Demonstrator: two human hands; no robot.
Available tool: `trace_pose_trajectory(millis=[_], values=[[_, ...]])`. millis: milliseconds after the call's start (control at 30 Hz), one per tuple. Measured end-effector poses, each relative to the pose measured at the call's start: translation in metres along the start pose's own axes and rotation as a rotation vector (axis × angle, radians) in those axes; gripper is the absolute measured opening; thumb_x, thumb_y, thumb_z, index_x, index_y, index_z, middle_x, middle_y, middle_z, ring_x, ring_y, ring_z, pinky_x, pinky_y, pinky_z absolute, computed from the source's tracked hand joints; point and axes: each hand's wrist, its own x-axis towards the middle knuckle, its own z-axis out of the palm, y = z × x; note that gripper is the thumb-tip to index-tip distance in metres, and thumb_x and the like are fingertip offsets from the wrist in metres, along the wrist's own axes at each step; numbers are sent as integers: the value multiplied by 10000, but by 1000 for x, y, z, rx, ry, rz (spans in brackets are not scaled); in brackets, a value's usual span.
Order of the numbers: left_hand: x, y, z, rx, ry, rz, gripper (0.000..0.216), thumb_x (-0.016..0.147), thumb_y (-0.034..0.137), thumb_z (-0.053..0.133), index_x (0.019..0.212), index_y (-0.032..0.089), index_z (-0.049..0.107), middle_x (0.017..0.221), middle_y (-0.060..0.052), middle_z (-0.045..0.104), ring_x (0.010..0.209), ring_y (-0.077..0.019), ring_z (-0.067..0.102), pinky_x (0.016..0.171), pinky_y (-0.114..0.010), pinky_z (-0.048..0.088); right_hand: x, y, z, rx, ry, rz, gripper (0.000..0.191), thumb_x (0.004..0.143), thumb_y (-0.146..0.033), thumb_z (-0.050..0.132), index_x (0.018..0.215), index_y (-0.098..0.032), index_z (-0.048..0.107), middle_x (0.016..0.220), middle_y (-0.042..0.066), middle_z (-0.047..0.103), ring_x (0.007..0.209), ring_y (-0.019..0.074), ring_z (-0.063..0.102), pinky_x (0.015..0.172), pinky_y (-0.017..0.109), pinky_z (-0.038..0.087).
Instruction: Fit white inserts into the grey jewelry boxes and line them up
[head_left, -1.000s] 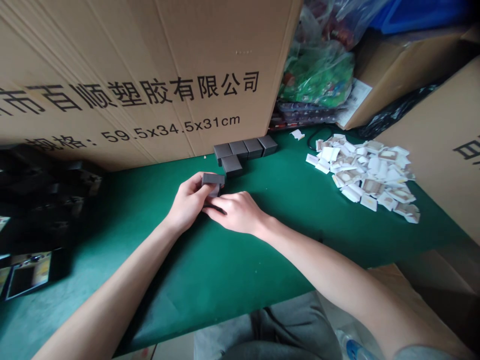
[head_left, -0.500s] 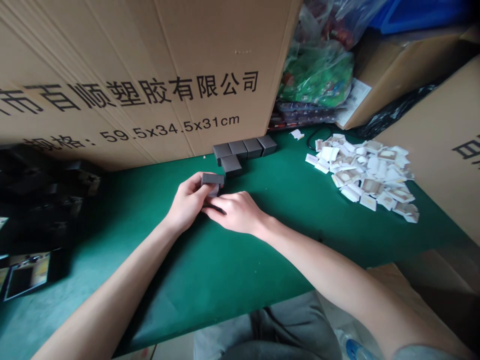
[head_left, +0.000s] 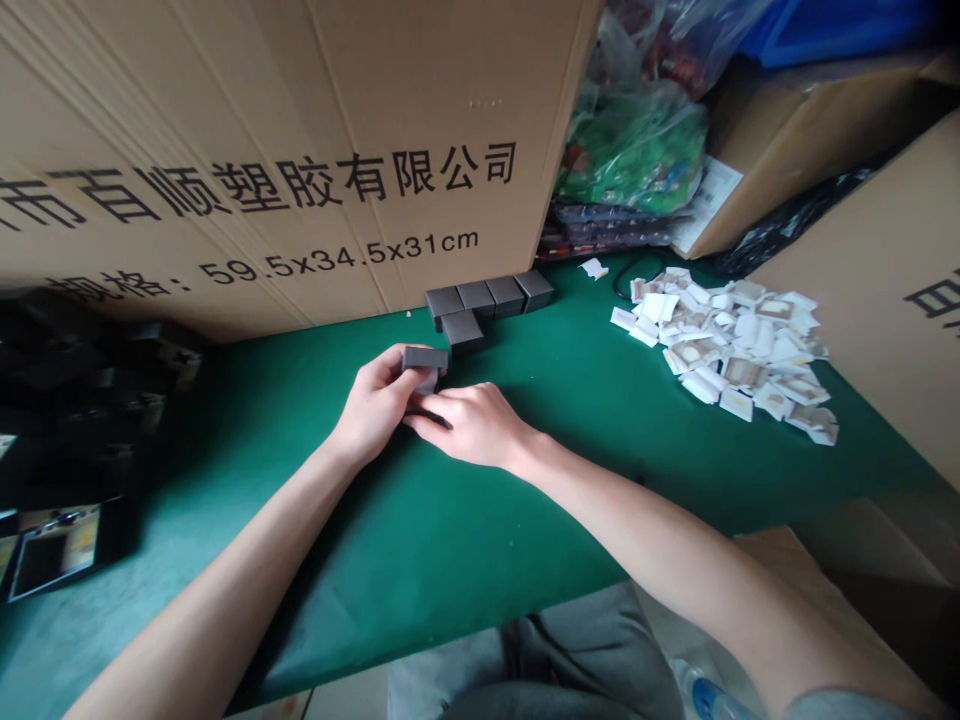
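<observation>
Small dark-grey box [head_left: 425,357], matt, straight-edged, pinched in left hand [head_left: 380,398], right hand [head_left: 480,424] alongside (grip unclear)

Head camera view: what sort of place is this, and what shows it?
Probably a workshop or packing area: several small dark boxes sit on a green worktop, a large printed carton stands behind them, and many white pieces lie heaped at the right.
</observation>
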Motion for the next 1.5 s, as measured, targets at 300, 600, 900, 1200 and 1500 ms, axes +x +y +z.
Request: trace_pose_trajectory(millis=[300,600,900,1200,1500], values=[[-1,2,1,-4,5,-7,212,860,331,698,1014,191,740,995,-61,743,929,-215,678,828,-312,514,0,1,1,11,8,-8,321,1032,-410,515,1059,-215,769,1006,42,802,831,189,742,659,290,416],[0,0,-1,-1,4,-2,205,871,324,694,1023,195,741,1013,-62,746,947,-214,679,850,-316,511,0,0,0,-7,7,-16,336,1037,-411,506,1025,-213,778,965,30,804,797,180,737,629,289,387],[0,-1,0,-4,5,0,215,860,336,702,1017,195,743,1014,-56,748,947,-218,683,845,-308,517,0,1,1,-10,9,-11,332,1035,-418,507,1047,-218,773,978,43,803,815,186,738,633,281,392],[0,-2,0,-8,15,-8,220,850,341,706,1012,196,740,999,-61,743,945,-224,686,856,-323,526,0,1,0,-5,6,-8,337,1037,-417,500,1032,-220,774,978,42,803,806,183,736,632,281,394],[0,-1,0,7,9,0,199,862,333,701,1006,200,741,989,-54,740,941,-216,684,845,-310,518,0,0,1,-10,3,-9,336,1036,-419,500,1049,-223,772,992,39,803,820,190,739,639,285,403]])
